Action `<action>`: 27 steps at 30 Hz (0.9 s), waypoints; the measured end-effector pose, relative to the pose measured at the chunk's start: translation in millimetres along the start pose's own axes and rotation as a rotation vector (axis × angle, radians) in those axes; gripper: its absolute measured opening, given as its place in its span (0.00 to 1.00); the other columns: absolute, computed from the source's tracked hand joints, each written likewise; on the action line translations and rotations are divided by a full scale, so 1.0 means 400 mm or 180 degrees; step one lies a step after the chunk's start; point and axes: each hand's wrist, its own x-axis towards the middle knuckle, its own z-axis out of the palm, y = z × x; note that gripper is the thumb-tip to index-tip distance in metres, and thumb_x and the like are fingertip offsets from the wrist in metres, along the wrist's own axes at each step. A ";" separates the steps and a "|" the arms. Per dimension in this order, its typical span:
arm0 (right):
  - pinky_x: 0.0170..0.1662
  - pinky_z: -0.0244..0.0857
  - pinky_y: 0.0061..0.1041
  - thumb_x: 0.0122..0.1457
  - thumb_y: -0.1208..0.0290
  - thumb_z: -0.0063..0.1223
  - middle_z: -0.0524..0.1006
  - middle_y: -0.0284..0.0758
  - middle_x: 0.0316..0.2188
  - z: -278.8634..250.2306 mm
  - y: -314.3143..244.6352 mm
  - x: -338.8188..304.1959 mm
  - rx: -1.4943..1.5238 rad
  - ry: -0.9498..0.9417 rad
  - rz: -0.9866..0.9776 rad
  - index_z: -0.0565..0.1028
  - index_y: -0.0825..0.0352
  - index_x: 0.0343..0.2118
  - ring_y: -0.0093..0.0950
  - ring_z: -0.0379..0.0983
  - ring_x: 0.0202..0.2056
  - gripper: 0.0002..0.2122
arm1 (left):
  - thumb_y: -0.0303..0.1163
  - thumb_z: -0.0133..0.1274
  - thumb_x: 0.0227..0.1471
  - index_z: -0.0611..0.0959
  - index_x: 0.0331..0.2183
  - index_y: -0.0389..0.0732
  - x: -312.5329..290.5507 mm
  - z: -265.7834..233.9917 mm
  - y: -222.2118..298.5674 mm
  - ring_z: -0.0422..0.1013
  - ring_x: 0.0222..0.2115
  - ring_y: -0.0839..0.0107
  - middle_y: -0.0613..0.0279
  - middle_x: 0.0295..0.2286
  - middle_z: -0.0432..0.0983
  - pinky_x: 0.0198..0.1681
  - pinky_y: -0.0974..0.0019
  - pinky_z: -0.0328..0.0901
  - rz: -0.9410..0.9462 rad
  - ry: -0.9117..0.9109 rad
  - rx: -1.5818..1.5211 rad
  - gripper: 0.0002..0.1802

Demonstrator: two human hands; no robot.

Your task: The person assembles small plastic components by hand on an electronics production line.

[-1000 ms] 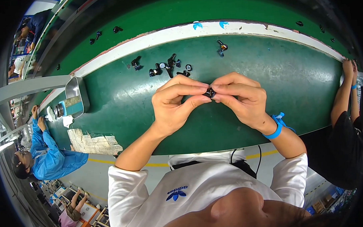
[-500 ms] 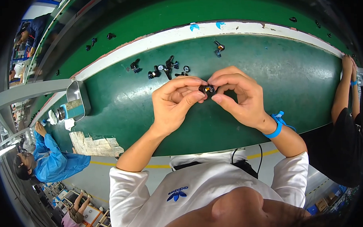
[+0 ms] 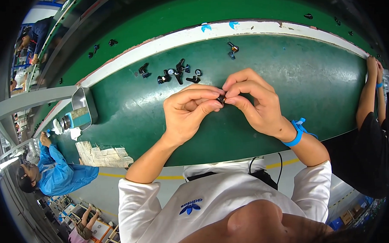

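Over the green tabletop [image 3: 195, 143], a small black part [image 3: 221, 99] with a brass-coloured spot sits between my fingertips. My left hand [image 3: 185, 115] pinches it from the left, thumb below and index finger above. From the right, my right hand [image 3: 258, 104] closes thumb and fingers on its other side. The fingers cover most of it, so its exact shape cannot be made out. Beyond my left hand lie several black lever-like parts [image 3: 178, 75] with shiny round ends. One more such part [image 3: 232, 50] lies farther back, near the white ledge.
A metal tray [image 3: 83, 102] with a blue-labelled bottle [image 3: 76, 118] stands at the left, near worn paper tape [image 3: 102, 154]. Behind the white ledge [image 3: 179, 39], a green belt [image 3: 190, 14] carries more black parts. Co-workers sit at left [image 3: 61, 169] and right [image 3: 369, 145].
My fingertips have drawn closer together around the small black part, which has turned and shows less of itself. The loose parts keep their places on the tabletop.
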 end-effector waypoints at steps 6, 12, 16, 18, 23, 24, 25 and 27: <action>0.41 0.71 0.23 0.57 0.84 0.55 0.72 0.40 0.40 0.005 0.008 -0.008 0.1122 -0.0010 0.0840 0.74 0.73 0.33 0.26 0.73 0.38 0.03 | 0.15 0.56 0.51 0.82 0.35 0.30 0.001 -0.011 -0.003 0.77 0.32 0.64 0.46 0.36 0.78 0.37 0.67 0.76 -0.0008 -0.0040 0.0124 0.07; 0.40 0.73 0.23 0.56 0.84 0.56 0.73 0.40 0.38 -0.009 0.006 0.004 0.1494 -0.0189 0.1075 0.74 0.74 0.31 0.26 0.74 0.37 0.02 | 0.12 0.56 0.49 0.83 0.33 0.29 0.007 -0.015 0.003 0.78 0.32 0.67 0.47 0.34 0.80 0.37 0.69 0.75 0.0141 -0.0190 0.0199 0.07; 0.38 0.73 0.25 0.54 0.83 0.58 0.76 0.41 0.36 -0.009 0.005 0.007 0.0239 -0.0095 0.0184 0.75 0.73 0.31 0.29 0.76 0.36 0.03 | 0.12 0.55 0.49 0.82 0.35 0.29 0.006 -0.003 -0.003 0.78 0.34 0.66 0.47 0.35 0.79 0.38 0.69 0.75 -0.0106 0.0032 -0.0326 0.08; 0.38 0.73 0.25 0.53 0.83 0.59 0.76 0.42 0.36 -0.003 0.002 0.006 -0.0054 -0.0003 -0.0058 0.76 0.73 0.31 0.30 0.76 0.36 0.04 | 0.12 0.55 0.50 0.82 0.35 0.29 0.004 0.002 -0.007 0.77 0.35 0.66 0.47 0.35 0.78 0.38 0.68 0.75 -0.0085 0.0098 -0.0511 0.09; 0.38 0.73 0.25 0.52 0.83 0.60 0.76 0.41 0.37 0.004 -0.004 0.007 -0.0178 0.0058 -0.0179 0.75 0.71 0.31 0.31 0.76 0.36 0.05 | 0.11 0.54 0.50 0.81 0.35 0.29 0.002 0.005 -0.005 0.77 0.36 0.66 0.48 0.36 0.78 0.39 0.68 0.75 -0.0020 0.0147 -0.0357 0.09; 0.38 0.73 0.25 0.52 0.83 0.60 0.76 0.41 0.37 0.004 -0.004 0.007 -0.0179 0.0059 -0.0179 0.75 0.71 0.31 0.31 0.76 0.36 0.05 | 0.11 0.54 0.50 0.81 0.35 0.29 0.002 0.005 -0.004 0.77 0.36 0.66 0.48 0.36 0.78 0.39 0.68 0.75 -0.0020 0.0146 -0.0358 0.09; 0.38 0.73 0.25 0.53 0.83 0.59 0.76 0.40 0.37 0.002 -0.004 0.005 -0.0195 0.0039 -0.0140 0.75 0.71 0.31 0.30 0.76 0.36 0.04 | 0.11 0.54 0.50 0.81 0.35 0.29 0.001 0.005 -0.004 0.77 0.36 0.66 0.48 0.36 0.77 0.40 0.68 0.75 -0.0034 0.0129 -0.0316 0.09; 0.38 0.72 0.24 0.53 0.83 0.58 0.75 0.40 0.37 0.003 -0.004 0.004 -0.0207 0.0021 -0.0101 0.75 0.71 0.30 0.30 0.75 0.36 0.04 | 0.11 0.55 0.50 0.81 0.35 0.29 0.000 0.005 -0.005 0.77 0.36 0.66 0.48 0.36 0.77 0.40 0.68 0.75 -0.0050 0.0113 -0.0271 0.09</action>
